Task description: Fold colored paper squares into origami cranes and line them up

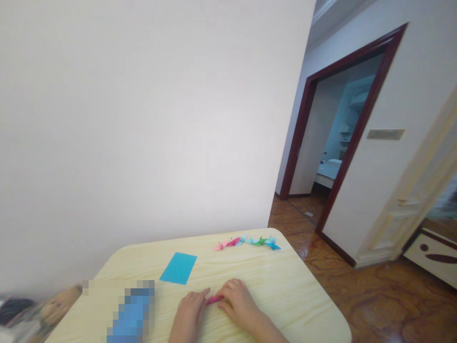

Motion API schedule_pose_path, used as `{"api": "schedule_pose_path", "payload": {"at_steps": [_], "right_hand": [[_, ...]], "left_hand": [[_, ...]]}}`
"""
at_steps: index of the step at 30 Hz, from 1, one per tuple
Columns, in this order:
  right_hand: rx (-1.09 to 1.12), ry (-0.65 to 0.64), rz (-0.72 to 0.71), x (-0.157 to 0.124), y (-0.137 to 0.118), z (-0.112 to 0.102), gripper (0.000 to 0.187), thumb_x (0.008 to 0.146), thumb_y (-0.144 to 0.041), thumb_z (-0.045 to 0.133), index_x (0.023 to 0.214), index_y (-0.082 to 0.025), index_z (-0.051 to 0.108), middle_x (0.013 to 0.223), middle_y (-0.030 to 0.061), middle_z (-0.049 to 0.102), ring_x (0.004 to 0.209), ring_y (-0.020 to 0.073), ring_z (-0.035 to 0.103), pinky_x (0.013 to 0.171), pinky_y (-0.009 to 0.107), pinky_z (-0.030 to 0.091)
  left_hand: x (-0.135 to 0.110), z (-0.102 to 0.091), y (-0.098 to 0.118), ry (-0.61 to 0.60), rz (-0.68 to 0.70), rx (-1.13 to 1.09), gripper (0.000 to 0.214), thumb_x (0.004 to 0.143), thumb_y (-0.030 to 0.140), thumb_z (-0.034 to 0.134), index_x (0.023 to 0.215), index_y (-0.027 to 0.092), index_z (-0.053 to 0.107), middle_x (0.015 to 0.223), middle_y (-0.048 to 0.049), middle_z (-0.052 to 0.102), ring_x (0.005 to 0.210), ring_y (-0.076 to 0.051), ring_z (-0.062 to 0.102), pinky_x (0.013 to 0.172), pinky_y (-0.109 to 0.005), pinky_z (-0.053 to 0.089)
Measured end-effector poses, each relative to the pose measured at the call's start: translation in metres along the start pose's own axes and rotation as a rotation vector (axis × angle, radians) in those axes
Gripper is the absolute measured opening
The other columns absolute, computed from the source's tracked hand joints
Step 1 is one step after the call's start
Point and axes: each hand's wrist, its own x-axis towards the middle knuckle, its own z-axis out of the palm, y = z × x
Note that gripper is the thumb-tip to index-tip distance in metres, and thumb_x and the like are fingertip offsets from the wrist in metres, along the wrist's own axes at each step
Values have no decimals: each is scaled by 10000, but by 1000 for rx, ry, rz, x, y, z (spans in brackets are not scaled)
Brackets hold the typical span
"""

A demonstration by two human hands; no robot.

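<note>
Two bare hands at work above a pale wood-grain counter (pixel 293 290). A small, narrow piece of folded dark-pink paper (pixel 214 299) lies between them near the counter's front. The right hand (pixel 238 304) appears to pinch its right end between thumb and curled fingers; the left hand (pixel 189 309) meets its left end with fingers close together, though whether they grip or merely press cannot be told. Beyond the left hand lies a flat, four-sided sheet of bright blue paper (pixel 179 268); near the far edge stands a row of small folded paper figures in pink, light blue, green and blue (pixel 252 241). Uneven pressure from the two hands could skew a crease, and a sharp pull could tear the thin paper; a sweeping left forearm might shift the loose sheet. The pink piece's ends and folds are hidden by the fingers, the left thumb is obscured, and coarse pixels mask a blue shape (pixel 130 314) at left.
</note>
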Motion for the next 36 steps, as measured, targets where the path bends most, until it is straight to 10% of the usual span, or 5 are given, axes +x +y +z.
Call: {"api": "schedule_pose_path", "payload": {"at_steps": [8, 12, 17, 36], "right_hand": [[43, 31, 98, 8, -5, 4, 199, 830, -185, 466, 955, -224, 616, 867, 6, 674, 839, 159, 583, 785, 245, 348], [-91, 25, 106, 11, -3, 6, 168, 819, -182, 475, 842, -215, 638, 844, 15, 674, 848, 173, 576, 805, 277, 324], [-172, 61, 146, 14, -1, 13, 115, 807, -193, 506, 821, -192, 620, 834, 39, 638, 856, 198, 540, 794, 305, 318], [-73, 6, 22, 8, 4, 2, 64, 807, -272, 594, 789, -231, 640, 841, -8, 633, 892, 152, 521, 933, 326, 190]], "left_hand": [[11, 0, 15, 2, -261, -57, 329, 818, 170, 387, 1075, 169, 593, 791, -52, 718, 747, -191, 663, 715, -325, 505], [6, 1, 13, 64, -136, 42, 247, 789, 211, 494, 975, 199, 656, 933, -81, 693, 891, -224, 629, 799, -365, 484], [-2, -2, 15, -132, 51, 92, 236, 783, 190, 561, 948, 317, 672, 980, -10, 696, 919, -202, 614, 797, -339, 466], [17, -4, 25, -183, -80, 73, 185, 833, 212, 497, 761, 209, 668, 784, -40, 669, 779, -200, 597, 713, -305, 436]]}}
